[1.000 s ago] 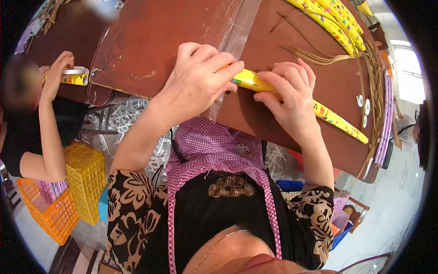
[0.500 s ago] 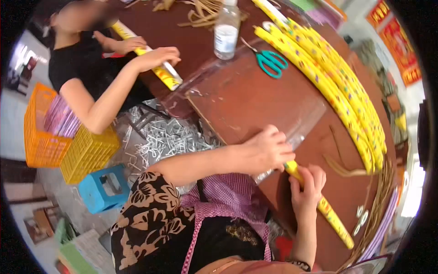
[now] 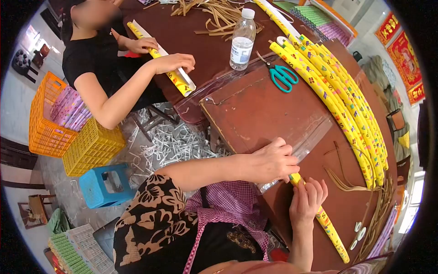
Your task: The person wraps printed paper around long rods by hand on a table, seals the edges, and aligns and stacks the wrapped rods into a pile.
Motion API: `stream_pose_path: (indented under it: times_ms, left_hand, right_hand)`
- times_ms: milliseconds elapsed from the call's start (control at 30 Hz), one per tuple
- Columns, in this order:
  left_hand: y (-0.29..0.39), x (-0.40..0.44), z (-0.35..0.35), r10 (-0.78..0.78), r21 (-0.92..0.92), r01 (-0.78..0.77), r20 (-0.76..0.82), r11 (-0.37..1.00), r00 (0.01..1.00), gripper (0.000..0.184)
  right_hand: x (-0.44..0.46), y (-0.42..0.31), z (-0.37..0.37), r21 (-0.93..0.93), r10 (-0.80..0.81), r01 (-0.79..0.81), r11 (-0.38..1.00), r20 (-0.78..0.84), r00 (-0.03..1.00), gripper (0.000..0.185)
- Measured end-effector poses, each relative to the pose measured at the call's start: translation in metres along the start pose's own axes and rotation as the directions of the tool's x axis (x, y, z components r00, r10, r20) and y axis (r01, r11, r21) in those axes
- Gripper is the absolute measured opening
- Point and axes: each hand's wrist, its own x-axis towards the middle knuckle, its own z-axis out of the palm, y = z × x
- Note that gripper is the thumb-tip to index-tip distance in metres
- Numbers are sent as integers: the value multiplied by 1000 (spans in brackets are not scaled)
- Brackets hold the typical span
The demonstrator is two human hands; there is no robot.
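Note:
A slim yellow patterned roll [image 3: 329, 230] slants across the brown table near its front edge. My right hand [image 3: 308, 200] is closed round its upper part, thumb and fingers pressed on it. At its top end is my left hand [image 3: 272, 160], fingers bent and closed against the roll; the exact grip there is hidden under the fingers. A clear plastic sheet [image 3: 312, 139] lies beside my left hand. To the right, a stack of longer yellow patterned rolls [image 3: 340, 102] lies along the table.
Teal-handled scissors [image 3: 284, 78] and a water bottle [image 3: 242, 41] lie beyond my hands. Another person's hand [image 3: 175, 63] rests on a yellow-and-white roll [image 3: 171, 68]. Brown strips [image 3: 346, 180] lie at right. Crates [image 3: 93, 148], a blue stool [image 3: 105, 185] and scattered silvery strips [image 3: 171, 137] are on the floor.
The view has shifted, so the table and things on it appear slightly lower and to the right. Both my hands stay on the roll, with little visible change in their grip.

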Motion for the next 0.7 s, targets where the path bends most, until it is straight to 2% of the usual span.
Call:
stream_pose_path:
  times_ms: [167,233,367,467,533,600,700]
  left_hand:
    - [0,2,-1,-14,-8,14,21,1000,1000,38]
    - [1,3,0,10,34,-9,-42,999,999,27]
    - [1,2,-1,-1,9,1,-33,1000,999,27]
    - [1,2,-3,-13,4,13,20,1000,1000,38]
    - [1,3,-2,-11,22,11,-20,1000,1000,27]
    - [2,4,-2,-7,36,8,-26,999,1000,27]
    - [1,3,1,-11,50,13,-43,999,999,28]
  right_hand:
    - [-2,1,1,-31,-28,27,999,-19,999,25]
    - [-2,1,1,-44,-35,34,998,-26,999,25]
    - [2,-2,1,-28,0,-1,1000,-22,1000,22]
    - [0,-2,0,-1,16,-16,1000,-7,1000,20]
    - [-3,-1,1,3,-4,4,1000,1,1000,20]
    - [-5,0,2,13,-44,43,999,30,999,18]
    - [2,-2,-1,-13,13,-14,1000,-44,999,22]
